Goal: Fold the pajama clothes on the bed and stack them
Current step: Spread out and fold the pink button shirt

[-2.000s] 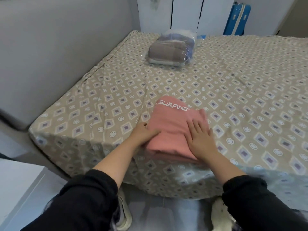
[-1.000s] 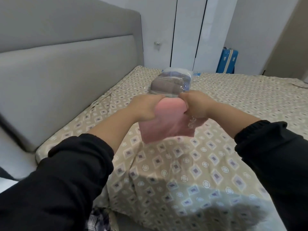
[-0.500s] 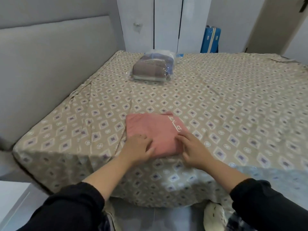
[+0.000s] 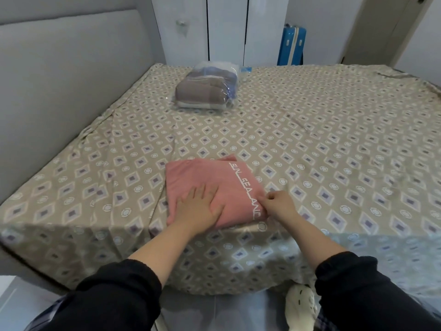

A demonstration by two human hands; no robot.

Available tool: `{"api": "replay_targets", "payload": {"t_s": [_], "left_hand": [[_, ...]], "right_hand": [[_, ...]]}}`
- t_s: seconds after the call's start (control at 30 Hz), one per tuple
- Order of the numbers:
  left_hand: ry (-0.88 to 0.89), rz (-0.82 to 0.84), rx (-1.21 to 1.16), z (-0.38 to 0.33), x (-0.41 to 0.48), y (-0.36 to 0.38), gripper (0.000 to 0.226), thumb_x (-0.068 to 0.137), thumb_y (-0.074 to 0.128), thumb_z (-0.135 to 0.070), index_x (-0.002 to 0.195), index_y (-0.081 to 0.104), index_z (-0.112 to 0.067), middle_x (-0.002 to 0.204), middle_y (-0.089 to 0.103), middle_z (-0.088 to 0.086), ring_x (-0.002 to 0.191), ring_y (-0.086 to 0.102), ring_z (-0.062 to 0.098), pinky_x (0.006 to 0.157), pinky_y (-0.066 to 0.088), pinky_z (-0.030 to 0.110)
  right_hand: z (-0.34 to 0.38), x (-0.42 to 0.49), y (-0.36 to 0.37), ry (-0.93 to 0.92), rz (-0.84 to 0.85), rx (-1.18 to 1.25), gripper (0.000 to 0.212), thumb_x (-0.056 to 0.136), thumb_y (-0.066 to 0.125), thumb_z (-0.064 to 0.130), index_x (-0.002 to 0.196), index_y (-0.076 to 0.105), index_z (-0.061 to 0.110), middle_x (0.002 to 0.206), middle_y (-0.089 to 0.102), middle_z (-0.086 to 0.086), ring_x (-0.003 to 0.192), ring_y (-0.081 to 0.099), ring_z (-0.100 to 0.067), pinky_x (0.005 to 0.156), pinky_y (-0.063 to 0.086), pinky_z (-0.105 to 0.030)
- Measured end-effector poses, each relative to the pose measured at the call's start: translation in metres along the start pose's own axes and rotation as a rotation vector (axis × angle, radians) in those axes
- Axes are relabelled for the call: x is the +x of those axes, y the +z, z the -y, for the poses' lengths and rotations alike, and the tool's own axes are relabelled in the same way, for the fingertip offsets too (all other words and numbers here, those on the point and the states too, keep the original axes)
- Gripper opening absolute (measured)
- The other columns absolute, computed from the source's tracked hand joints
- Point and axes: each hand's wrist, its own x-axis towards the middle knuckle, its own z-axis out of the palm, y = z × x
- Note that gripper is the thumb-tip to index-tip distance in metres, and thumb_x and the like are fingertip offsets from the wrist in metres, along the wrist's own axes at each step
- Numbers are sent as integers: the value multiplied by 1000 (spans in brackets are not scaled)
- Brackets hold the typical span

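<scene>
A folded pink pajama garment (image 4: pixel 210 180) with white lettering lies near the front edge of the bed (image 4: pixel 334 149). My left hand (image 4: pixel 198 209) lies flat on its near left part, fingers spread. My right hand (image 4: pixel 279 206) has its fingers curled and pinches the garment's right edge beside the lettering.
A clear plastic bag of folded grey and blue clothes (image 4: pixel 206 89) sits at the far side of the bed. A grey padded headboard (image 4: pixel 59 80) runs along the left. White wardrobe doors (image 4: pixel 226 29) and a blue suitcase (image 4: pixel 292 47) stand behind the bed.
The pink garment was lifted and turned, then laid back down with the lettering now along its right side. My left hand flattened on it and my right hand moved to its right edge.
</scene>
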Motion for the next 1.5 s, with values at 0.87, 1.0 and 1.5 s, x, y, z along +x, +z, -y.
{"api": "replay_targets", "payload": {"t_s": [0.87, 1.0, 1.5], "left_hand": [[27, -146, -31, 4, 6, 23, 77, 80, 8, -67, 152, 6, -38, 162, 10, -2, 148, 9, 20, 116, 9, 53], [24, -134, -27, 3, 5, 22, 79, 82, 9, -67, 153, 4, -32, 162, 8, -2, 148, 7, 19, 117, 6, 52], [176, -112, -36, 19, -15, 8, 86, 85, 41, -65, 154, 16, -19, 160, 17, 3, 147, 14, 19, 117, 8, 43]], "right_hand": [[84, 170, 59, -134, -33, -366, 29, 91, 57, 21, 65, 50, 11, 65, 50, -6, 70, 53, -27, 61, 39, -31], [92, 149, 51, -366, -280, -297, 35, 96, 48, 21, 126, 54, 5, 129, 51, -16, 119, 48, -33, 99, 39, -41], [38, 1, 31, -809, 107, -731, 54, 100, 28, 45, 148, 33, 21, 156, 30, -3, 144, 24, -18, 117, 11, -39]]}}
